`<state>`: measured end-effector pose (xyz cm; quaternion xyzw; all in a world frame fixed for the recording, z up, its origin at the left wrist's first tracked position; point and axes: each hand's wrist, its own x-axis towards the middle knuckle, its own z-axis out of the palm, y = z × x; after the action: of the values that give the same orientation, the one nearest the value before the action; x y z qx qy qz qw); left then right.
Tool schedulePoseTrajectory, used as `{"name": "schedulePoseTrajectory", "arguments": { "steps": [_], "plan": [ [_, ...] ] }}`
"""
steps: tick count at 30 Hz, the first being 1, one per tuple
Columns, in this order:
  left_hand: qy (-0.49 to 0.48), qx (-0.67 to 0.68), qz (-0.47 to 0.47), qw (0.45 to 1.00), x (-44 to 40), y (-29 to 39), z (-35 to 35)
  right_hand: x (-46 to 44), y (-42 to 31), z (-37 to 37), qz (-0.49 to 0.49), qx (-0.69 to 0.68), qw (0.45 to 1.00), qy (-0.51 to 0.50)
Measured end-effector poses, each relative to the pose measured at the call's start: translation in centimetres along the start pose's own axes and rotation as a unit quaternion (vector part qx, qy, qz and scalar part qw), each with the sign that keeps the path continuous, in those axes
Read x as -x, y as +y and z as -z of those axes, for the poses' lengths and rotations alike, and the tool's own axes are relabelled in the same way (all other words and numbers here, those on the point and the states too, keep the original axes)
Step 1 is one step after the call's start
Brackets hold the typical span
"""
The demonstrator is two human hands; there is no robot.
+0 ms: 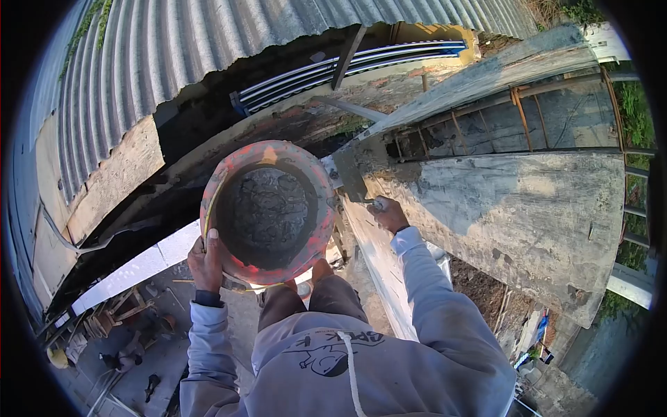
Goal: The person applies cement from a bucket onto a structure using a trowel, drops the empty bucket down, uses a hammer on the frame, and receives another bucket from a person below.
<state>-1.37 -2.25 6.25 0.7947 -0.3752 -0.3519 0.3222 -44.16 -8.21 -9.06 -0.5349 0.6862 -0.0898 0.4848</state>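
Observation:
A round, red-stained tub (325, 201) of wet grey mortar (267, 208) is in front of me, above my knees. My left hand (205, 264) is closed on its lower left rim, where a yellow cord (210, 201) runs along the edge. To the right of the tub, my right hand (389, 214) grips the handle of a trowel (351, 179). The grey blade points away from me, at the near end of the wooden formwork (514, 208). Whether the blade touches mortar there I cannot tell.
Steel reinforcing bars (521, 118) run between the formwork boards on the right. A corrugated roof (180, 55) overhangs at upper left, above blue and white metal lengths (361, 62). Far below at lower left are wood scraps (114, 316) and another person (128, 354).

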Motion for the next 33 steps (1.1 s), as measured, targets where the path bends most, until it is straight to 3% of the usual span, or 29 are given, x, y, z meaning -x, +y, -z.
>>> {"name": "schedulePoseTrajectory", "arguments": {
  "steps": [3, 6, 9, 11, 14, 15, 18, 22, 26, 27, 31, 32, 33],
  "plan": [
    [0.002, -0.025, -0.001, 1.000, -0.2, -0.1, 0.1, -1.8, 1.5, 0.0, -0.022, -0.047, 0.998, 0.026],
    [0.004, -0.036, 0.012, 0.999, -0.4, -0.3, 0.2, -3.7, 3.0, 1.8, -0.017, -0.002, 1.000, 0.013],
    [-0.006, -0.041, 0.021, 0.999, -0.3, 0.4, 0.3, -3.3, 4.1, 1.6, -0.078, -0.116, 0.989, 0.039],
    [-0.002, -0.034, 0.008, 0.999, -0.3, 0.2, 0.1, -1.8, 3.1, 0.8, -0.123, -0.295, 0.944, 0.081],
    [0.009, -0.023, 0.001, 1.000, -0.4, 0.1, 0.3, -0.9, 3.2, 1.6, -0.134, -0.513, 0.848, 0.016],
    [0.010, -0.019, 0.001, 1.000, -0.3, 0.0, 0.1, -0.6, 1.1, 1.7, -0.125, -0.481, 0.868, 0.014],
    [-0.020, -0.028, 0.028, 0.999, -0.6, -0.2, 0.6, -1.4, 1.2, 0.4, -0.145, -0.550, 0.820, -0.055],
    [-0.016, -0.040, 0.018, 0.999, -0.5, 0.5, 0.3, -3.9, 2.0, -0.7, -0.146, -0.595, 0.790, -0.008],
    [-0.016, -0.025, 0.001, 1.000, 0.2, 2.2, -0.3, -2.3, 1.1, -1.0, -0.103, -0.518, 0.839, 0.129],
    [-0.019, -0.027, -0.005, 0.999, 0.2, 2.2, -0.6, -2.0, 1.0, -0.8, -0.144, -0.421, 0.882, 0.156],
    [-0.034, -0.009, -0.014, 0.999, 0.1, 3.2, -1.8, 1.3, -1.5, 0.6, -0.093, -0.184, 0.959, 0.195],
    [-0.039, -0.017, -0.004, 0.999, 0.2, 3.1, -1.4, 1.7, 0.1, 0.9, -0.065, -0.288, 0.944, 0.145],
    [-0.040, -0.024, -0.006, 0.999, 0.4, 3.6, -1.1, 2.9, -0.6, 1.7, -0.066, -0.247, 0.959, 0.122]
  ]
}}
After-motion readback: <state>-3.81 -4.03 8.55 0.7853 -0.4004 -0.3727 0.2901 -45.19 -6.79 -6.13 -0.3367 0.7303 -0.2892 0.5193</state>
